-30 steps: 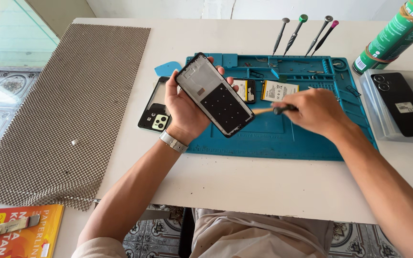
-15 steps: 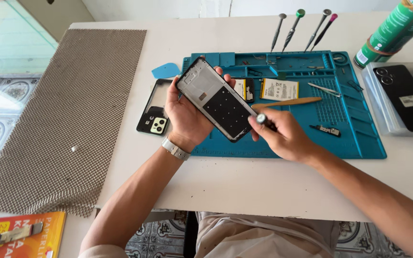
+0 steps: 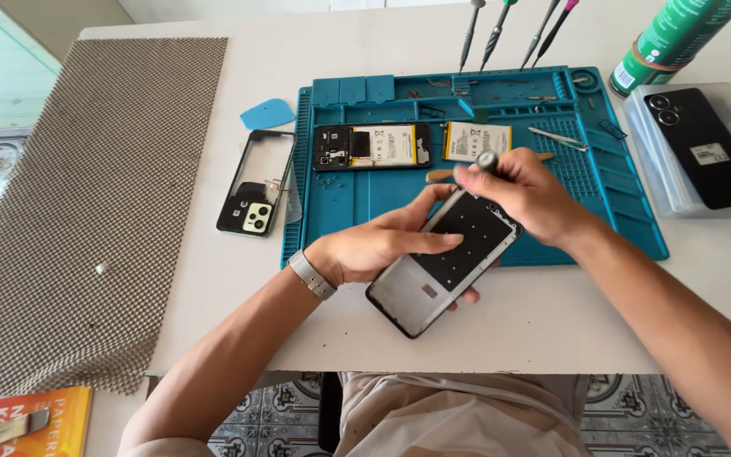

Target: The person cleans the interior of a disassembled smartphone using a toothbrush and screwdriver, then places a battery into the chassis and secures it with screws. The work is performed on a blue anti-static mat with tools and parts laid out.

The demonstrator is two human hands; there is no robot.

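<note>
My left hand [image 3: 382, 245] holds a bare phone screen frame [image 3: 442, 262], inner side up, tilted over the near edge of the blue repair mat [image 3: 636, 228]. My right hand [image 3: 526, 195] is closed on a small screwdriver [image 3: 486, 161] with its tip at the frame's top end. A phone body with its battery showing [image 3: 371, 145] lies on the mat behind my hands. Beside it rests a loose battery [image 3: 477, 140].
A black back cover with a camera cutout [image 3: 255, 182] and a blue pick [image 3: 266, 112] lie left of the mat. Several screwdrivers [image 3: 501, 30] stand at the back. A green can [image 3: 670, 38] and a black phone [image 3: 704, 148] on a clear tray sit right. A mesh mat [image 3: 86, 195] covers the left.
My left hand has lowered the screen frame from upright to near the mat's front edge. My right hand picked up a screwdriver and moved to the frame's top end.
</note>
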